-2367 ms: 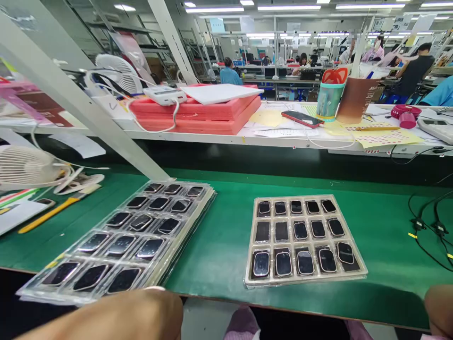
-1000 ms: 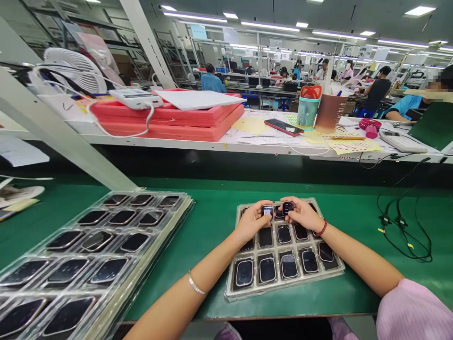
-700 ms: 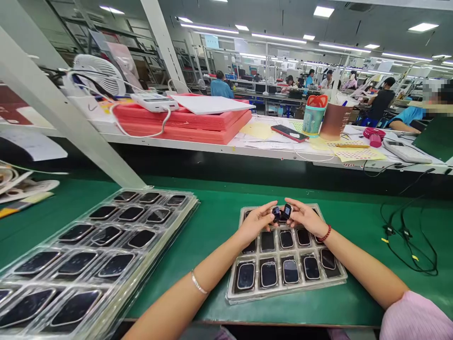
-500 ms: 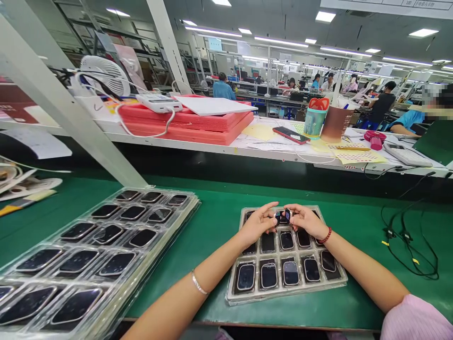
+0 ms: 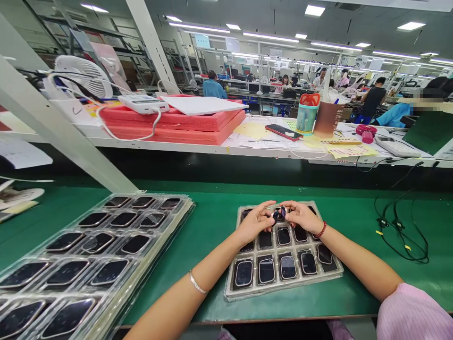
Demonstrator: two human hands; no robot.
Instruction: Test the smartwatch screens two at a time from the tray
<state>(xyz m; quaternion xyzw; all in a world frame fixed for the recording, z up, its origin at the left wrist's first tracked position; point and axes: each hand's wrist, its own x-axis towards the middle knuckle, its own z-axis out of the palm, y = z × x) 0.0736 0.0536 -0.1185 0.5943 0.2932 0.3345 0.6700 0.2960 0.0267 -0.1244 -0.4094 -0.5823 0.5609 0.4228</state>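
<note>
1. Green matting (image 5: 212, 222) covers the bench; picture a clock face over the whole view, twelve at the top.
2. Toward half past four lies a plastic tray (image 5: 286, 284) with three rows of pockets, many filled with dark framed screens (image 5: 288, 267). Both hands are over its far row.
3. Left hand (image 5: 257, 222): thumb and fingers narrowly pinch a dark watch face (image 5: 275, 217), turned nearly edge-on.
4. Right hand (image 5: 300, 218): thumb and fingers grip a second watch face (image 5: 283, 212), also steeply tilted, purple light on its screen. The pair are just beside each other; whether they touch, I cannot tell.
5. Silver bracelet (image 5: 197, 282) on the left forearm, red beaded bracelet (image 5: 321, 230) on the right wrist.
6. At eight o'clock, a stack of clear trays (image 5: 161, 236) bears more screens.
7. Toward half past three, black cables (image 5: 398, 225) lie loosely.
8. On the white shelf (image 5: 262, 152): red slabs (image 5: 170, 134) at ten o'clock, a phone (image 5: 283, 132) at two.
</note>
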